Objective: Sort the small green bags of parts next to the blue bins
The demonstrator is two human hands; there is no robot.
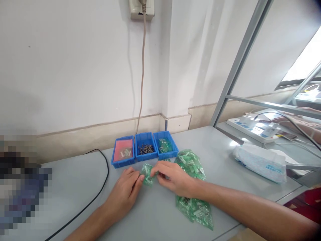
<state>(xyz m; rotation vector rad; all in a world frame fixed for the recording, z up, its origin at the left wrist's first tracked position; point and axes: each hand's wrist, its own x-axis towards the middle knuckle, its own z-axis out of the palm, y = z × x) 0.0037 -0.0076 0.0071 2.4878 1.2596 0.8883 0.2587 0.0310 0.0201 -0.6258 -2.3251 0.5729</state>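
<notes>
A small green plastic bag (147,174) is held between my two hands just above the grey table. My left hand (126,187) is closed, its thumb and fingers pinching the bag's left side. My right hand (174,177) is curled at the bag's right edge, thumb and fingertips closed on it. More green bags with small metal parts (192,162) lie heaped behind and under my right wrist. Just beyond my hands stand three blue bins: one with pink material (116,164), one with screws (145,156), one with green bags (168,154).
A black cable (106,180) curves over the left of the table (155,214). To the right lies a white tissue pack (260,162), near a metal frame (233,73) and a power strip (250,129). Another person's hand (283,118) shows at far right; a blurred-out person sits at left.
</notes>
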